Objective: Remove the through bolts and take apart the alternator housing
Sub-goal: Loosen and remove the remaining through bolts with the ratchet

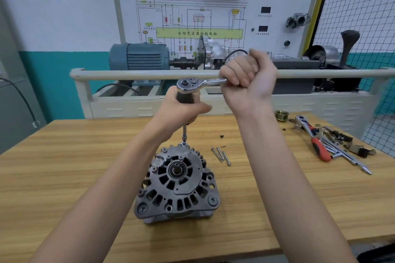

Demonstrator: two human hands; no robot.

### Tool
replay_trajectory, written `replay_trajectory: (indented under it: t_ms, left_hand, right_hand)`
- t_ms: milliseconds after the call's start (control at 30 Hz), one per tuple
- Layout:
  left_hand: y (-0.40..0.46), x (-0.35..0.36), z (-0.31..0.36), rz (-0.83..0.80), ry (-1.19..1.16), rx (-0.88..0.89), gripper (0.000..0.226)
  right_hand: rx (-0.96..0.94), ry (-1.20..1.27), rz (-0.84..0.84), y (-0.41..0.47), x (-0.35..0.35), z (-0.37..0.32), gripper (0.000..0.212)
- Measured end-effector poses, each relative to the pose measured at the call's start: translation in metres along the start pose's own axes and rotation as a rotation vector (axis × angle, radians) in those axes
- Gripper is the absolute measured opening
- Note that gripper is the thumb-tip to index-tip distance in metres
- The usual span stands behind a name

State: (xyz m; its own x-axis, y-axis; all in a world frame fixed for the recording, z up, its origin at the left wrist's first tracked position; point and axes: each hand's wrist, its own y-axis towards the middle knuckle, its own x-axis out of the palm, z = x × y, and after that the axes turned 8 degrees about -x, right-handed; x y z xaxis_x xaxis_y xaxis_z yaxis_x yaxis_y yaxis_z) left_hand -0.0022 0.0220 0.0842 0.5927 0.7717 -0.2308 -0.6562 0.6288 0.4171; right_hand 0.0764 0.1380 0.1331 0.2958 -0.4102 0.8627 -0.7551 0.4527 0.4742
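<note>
A grey alternator [178,186] stands on a wooden desk [64,156], shaft end up, directly below a person's raised hands. The left hand [181,111] wraps its grip around the dark handle of a driver extension [184,134] whose socket tip meets the alternator's far rim. The right hand [248,74] closes its grip on the handle of a chrome ratchet [196,84], seated atop that extension and held level above the housing. Three removed through bolts [222,155] lie together on the desk just right of the alternator. Farther right sit a red-handled ratchet [314,139], loose tools and a brass-coloured pulley [281,115]. A training rig with a blue motor [136,56] stands behind.
</note>
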Motion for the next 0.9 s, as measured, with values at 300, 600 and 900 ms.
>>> replay_trajectory:
  t_ms: [300,600,900]
  left_hand:
    - [0.002,0.001,-0.005,-0.075,-0.092,0.024,0.043]
    - [0.003,0.004,-0.006,0.051,-0.063,0.008,0.037]
    - [0.001,-0.001,-0.005,-0.081,-0.075,0.023,0.042]
  right_hand:
    - [0.107,0.027,0.040,0.012,0.001,0.003,0.054]
    - [-0.154,-0.047,-0.060,-0.016,-0.003,0.004,0.055]
    - [0.223,-0.008,-0.019,0.026,0.004,0.003,0.049]
